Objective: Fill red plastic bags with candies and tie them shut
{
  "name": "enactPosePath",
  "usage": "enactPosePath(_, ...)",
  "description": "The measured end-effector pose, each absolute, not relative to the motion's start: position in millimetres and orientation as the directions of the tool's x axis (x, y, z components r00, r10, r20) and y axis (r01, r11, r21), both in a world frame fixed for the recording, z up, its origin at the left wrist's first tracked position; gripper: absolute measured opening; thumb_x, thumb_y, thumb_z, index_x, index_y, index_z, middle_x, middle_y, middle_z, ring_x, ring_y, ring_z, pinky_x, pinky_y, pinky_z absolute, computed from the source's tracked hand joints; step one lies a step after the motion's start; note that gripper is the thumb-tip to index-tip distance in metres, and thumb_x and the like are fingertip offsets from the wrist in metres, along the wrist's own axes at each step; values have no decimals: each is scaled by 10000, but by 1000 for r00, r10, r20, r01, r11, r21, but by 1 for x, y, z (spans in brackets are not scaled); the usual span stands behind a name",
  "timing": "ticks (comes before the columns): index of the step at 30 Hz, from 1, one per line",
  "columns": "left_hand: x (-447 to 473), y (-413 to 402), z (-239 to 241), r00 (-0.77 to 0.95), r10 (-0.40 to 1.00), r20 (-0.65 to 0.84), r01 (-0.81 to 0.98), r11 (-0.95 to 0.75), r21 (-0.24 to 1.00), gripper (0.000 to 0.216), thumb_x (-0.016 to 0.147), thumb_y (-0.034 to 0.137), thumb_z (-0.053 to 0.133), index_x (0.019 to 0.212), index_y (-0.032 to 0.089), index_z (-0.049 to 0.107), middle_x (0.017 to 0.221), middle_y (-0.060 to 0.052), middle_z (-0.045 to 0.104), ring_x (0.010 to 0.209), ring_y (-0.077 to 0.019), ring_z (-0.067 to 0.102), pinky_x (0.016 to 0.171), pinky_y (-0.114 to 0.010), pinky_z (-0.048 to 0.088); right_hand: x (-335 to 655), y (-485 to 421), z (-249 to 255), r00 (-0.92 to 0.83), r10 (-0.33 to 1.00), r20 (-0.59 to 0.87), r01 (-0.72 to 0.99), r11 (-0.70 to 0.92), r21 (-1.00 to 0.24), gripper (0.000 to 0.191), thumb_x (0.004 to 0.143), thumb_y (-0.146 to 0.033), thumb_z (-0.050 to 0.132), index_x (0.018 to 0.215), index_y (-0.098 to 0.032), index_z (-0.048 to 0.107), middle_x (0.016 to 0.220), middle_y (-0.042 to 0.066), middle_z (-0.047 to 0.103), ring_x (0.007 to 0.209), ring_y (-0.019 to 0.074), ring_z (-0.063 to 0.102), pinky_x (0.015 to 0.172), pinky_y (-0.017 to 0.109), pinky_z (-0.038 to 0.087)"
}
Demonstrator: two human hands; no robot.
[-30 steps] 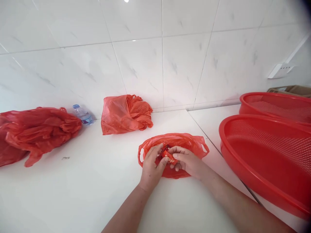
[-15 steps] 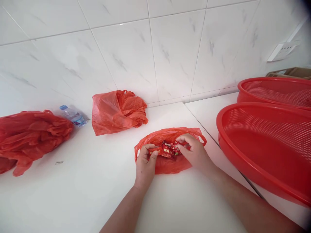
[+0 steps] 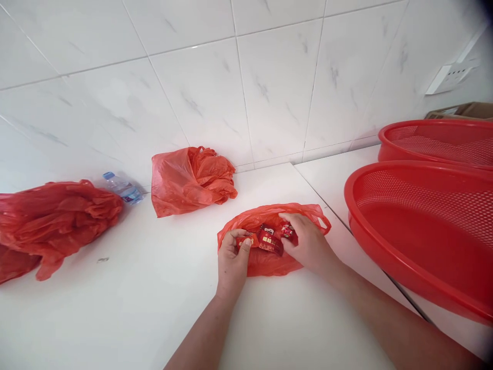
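A small red plastic bag (image 3: 265,263) lies open on the white counter (image 3: 115,318) in front of me. Small red wrapped packets (image 3: 268,238) show in its mouth. My left hand (image 3: 232,262) is closed, pinching the bag's near left edge together with a small red packet. My right hand (image 3: 308,244) is curled over the bag's right side, its fingers closed on a small red packet at the opening.
Two large red mesh baskets (image 3: 423,226) stand stacked at the right. A crumpled red bag (image 3: 190,180) lies by the tiled wall, a bigger heap of red bags (image 3: 54,218) at the left, a small water bottle (image 3: 122,188) between them. A wall socket (image 3: 454,72) is upper right.
Both hands met over one red packet a second ago. They have since parted, the left to the bag's left edge, the right to its right side, and packets now show in the opening.
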State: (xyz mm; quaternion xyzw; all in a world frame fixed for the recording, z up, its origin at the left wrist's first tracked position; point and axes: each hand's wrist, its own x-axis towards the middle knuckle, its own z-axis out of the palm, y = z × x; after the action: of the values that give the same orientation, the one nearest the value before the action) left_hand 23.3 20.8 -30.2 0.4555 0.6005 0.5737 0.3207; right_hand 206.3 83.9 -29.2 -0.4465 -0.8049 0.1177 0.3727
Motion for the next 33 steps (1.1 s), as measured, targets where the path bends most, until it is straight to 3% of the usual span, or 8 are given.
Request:
enactPosePath(7,24,21,-31,-402,907,122,225,-31,974,246,789,395,596,961,220,608,1006,-37,641,957,-175,577,859,-315,442,208,83,-22,-150,787,598,625,544,-559,320,767,-194,568,1083,-234,541,1026,32,623,944,198,586,810,353,498)
enactPosePath(16,23,21,-31,-387,914,121,241,-27,970,263,790,413,596,966,219,606,1018,-37,641,970,-180,582,876,-326,441,211,82,-22,-153,880,450,576,450,-683,75,802,-293,563,840,-234,589,861,20,625,761,180,571,631,308,448)
enactPosePath(21,23,20,-31,-388,913,127,247,-30,968,247,787,400,601,963,228,616,1042,-35,641,992,-181,579,895,-330,439,212,83,-20,-128,901,415,476,423,-771,146,824,-341,553,738,-223,555,751,-2,601,694,158,539,646,295,426)
enactPosePath(25,24,19,-29,-384,916,117,249,-19,968,249,778,410,608,957,237,624,1044,-28,642,996,-182,577,892,-327,443,212,85,-21,-116,921,371,440,382,-812,208,872,-363,482,737,-219,546,752,-1,598,706,158,534,652,297,423)
enactPosePath(33,24,19,-32,-350,929,117,245,-30,969,264,780,411,605,961,219,621,1039,-41,645,972,-186,580,880,-338,445,210,86,-23,-108,936,334,403,348,-846,214,864,-260,438,1021,-223,578,1083,44,609,1016,196,549,865,366,451)
